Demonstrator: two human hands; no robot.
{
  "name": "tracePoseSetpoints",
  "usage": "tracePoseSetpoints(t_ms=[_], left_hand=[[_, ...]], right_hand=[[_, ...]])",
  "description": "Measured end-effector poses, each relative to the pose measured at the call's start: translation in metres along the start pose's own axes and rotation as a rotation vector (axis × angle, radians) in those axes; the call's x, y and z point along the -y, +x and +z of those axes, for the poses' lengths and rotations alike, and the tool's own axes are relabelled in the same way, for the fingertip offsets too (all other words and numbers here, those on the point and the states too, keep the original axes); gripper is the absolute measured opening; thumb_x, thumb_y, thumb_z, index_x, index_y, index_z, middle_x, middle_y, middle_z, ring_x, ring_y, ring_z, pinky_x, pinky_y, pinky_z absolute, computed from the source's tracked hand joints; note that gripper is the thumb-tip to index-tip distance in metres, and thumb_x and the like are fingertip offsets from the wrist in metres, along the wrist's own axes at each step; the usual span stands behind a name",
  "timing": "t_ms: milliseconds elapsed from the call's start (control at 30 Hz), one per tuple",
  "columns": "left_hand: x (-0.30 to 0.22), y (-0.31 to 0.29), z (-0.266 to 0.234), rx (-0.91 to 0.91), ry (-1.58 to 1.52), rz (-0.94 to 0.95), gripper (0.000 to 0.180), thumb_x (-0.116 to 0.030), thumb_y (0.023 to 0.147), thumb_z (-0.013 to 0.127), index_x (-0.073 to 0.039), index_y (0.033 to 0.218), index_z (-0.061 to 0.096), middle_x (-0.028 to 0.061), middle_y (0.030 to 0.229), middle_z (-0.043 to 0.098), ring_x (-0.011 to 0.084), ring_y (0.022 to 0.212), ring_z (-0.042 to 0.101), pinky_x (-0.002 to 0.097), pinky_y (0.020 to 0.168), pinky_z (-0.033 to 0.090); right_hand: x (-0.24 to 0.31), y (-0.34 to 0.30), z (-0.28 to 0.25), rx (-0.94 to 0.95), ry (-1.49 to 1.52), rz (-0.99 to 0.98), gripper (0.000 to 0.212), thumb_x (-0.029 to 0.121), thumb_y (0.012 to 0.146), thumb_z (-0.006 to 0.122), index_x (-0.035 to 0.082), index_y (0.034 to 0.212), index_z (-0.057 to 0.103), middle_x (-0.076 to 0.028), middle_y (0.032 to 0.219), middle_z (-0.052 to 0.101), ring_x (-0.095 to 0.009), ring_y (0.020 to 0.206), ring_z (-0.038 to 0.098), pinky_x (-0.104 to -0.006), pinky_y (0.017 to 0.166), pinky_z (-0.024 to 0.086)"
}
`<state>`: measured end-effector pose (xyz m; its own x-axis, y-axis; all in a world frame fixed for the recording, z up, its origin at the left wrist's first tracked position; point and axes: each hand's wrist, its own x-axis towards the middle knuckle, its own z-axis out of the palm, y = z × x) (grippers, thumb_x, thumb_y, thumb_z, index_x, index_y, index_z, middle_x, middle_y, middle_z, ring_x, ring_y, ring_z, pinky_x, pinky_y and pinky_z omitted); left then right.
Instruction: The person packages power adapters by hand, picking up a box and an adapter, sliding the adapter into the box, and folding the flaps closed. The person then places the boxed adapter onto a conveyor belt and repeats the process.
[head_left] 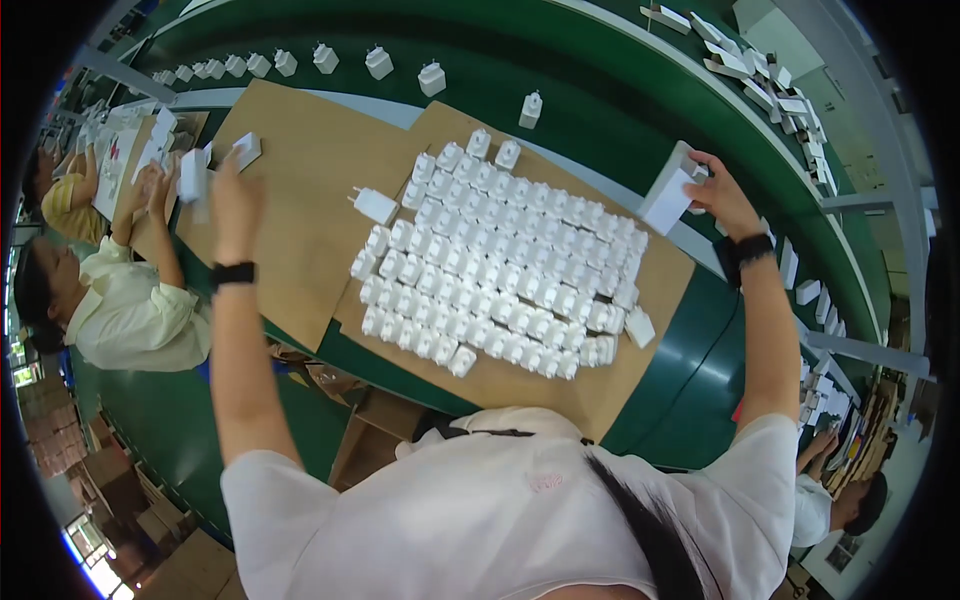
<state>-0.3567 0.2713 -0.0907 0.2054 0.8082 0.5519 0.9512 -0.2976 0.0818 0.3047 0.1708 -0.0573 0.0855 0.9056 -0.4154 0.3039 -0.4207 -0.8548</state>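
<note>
Toward the far right, my right hand (722, 200) is closed around a white box (668, 192), which it holds tilted at the edge of the cardboard. Out to the left, my left hand (238, 195) is smeared by motion, so its fingers do not show clearly. Just beyond it is a small white box (249, 150); whether they touch I cannot tell. Between my arms, many white plug adapters (490, 250) stand packed in rows on a brown cardboard sheet (645, 385). One larger white adapter (376, 205) lies apart at their left, prongs pointing left.
A line of white adapters (379, 63) stands along the green belt (470, 60) at the back. White open boxes (775, 95) are heaped at the far right. A co-worker (135, 310) sits at my left, hands near an upright white box (193, 175). Another person (830, 505) is at right.
</note>
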Motion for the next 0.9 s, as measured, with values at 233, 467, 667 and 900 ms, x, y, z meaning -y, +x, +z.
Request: tracePoseSetpoints(t_ms=[233,467,667,900], left_hand=[[0.208,0.022,0.079,0.332,0.334,-0.289,0.064,-0.007,0.071,0.058,-0.009,0.132,0.035,0.0161,0.125,0.048,0.0377,0.115,0.044,0.0409,0.1,0.031],[0.169,0.041,0.106,0.654,0.498,-0.392,0.046,-0.015,0.067,0.062,-0.009,0.111,0.053,0.0152,0.098,0.062,0.0349,0.094,0.056,0.0443,0.081,0.044],[0.027,0.072,0.043,0.662,0.028,-0.321,0.032,-0.019,0.058,0.073,0.0,0.08,0.058,0.0128,0.072,0.06,0.0267,0.061,0.056,0.0349,0.057,0.044],[-0.041,0.002,-0.055,0.672,-0.207,-0.526,0.04,-0.016,0.059,0.074,0.003,0.091,0.059,0.0113,0.072,0.061,0.0186,0.065,0.058,0.0306,0.06,0.045]], right_hand=[[-0.063,0.142,-0.034,-0.013,-0.144,0.245,0.064,0.011,0.072,0.067,0.014,0.129,0.039,-0.007,0.089,0.058,-0.016,0.083,0.057,-0.0313,0.073,0.048],[-0.014,0.188,0.101,-0.068,-0.816,-0.601,0.075,0.02,0.063,0.076,0.017,0.129,0.041,-0.019,0.133,0.037,-0.036,0.124,0.031,-0.0432,0.102,0.026],[-0.011,0.191,0.13,-0.036,-0.866,-0.579,0.069,0.022,0.06,0.078,0.012,0.12,0.046,-0.016,0.134,0.036,-0.038,0.126,0.026,-0.0439,0.103,0.025],[0.043,0.029,0.05,0.249,-0.057,-0.373,0.066,0.01,0.064,0.073,0.006,0.119,0.037,-0.011,0.116,0.051,-0.017,0.102,0.052,-0.0311,0.091,0.04]])
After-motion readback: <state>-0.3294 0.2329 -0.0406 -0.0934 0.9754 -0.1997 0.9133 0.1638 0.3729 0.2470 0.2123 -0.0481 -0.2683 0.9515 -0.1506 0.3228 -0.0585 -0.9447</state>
